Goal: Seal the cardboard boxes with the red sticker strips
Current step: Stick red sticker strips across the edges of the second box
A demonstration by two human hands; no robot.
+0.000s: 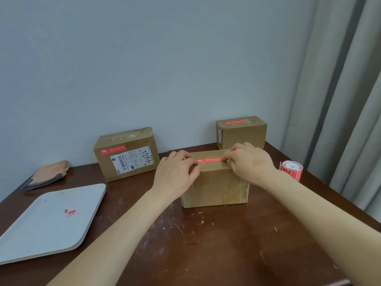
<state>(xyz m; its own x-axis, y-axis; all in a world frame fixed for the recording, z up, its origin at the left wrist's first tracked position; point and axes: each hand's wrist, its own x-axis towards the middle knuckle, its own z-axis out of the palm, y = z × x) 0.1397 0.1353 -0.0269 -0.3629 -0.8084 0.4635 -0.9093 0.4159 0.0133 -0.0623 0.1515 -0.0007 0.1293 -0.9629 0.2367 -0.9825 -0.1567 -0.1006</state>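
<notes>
A closed cardboard box (216,186) stands on the brown table in front of me. A red sticker strip (209,160) lies lengthwise along its top. My left hand (175,176) holds the strip's left end with curled fingertips on the box top. At the strip's right end, my right hand (249,162) pinches it against the box. A second box (125,154) with a shipping label and a red strip sits at the back left. A third box (242,133) with a red strip on top stands at the back right. A roll of red stickers (291,169) stands to the right.
A white tray (47,226) with red scraps of backing lies at the front left. Behind it a folded cloth (48,174) rests near the table's left edge. A wall is close behind the table; grey curtains (348,100) hang on the right.
</notes>
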